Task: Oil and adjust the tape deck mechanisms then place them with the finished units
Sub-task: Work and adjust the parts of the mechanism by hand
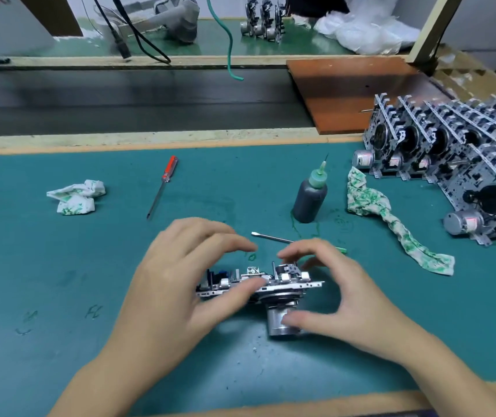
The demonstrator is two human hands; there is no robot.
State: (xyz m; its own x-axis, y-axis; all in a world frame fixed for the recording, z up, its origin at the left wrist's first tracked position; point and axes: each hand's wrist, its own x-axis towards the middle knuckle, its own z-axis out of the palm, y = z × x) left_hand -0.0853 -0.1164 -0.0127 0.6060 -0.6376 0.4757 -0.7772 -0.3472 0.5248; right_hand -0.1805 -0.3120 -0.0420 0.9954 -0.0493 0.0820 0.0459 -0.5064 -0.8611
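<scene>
Tape deck mechanism [258,285]: stamped metal frame, cylindrical silver motor beneath, lying on the teal bench mat [60,281] between both hands. Left hand [180,281] grips its near edge, thumb curled across the frame. Right hand [340,299] pinches it, thumb on the motor, fingers arched over the top. Far side hidden; fine parts blurred.
</scene>
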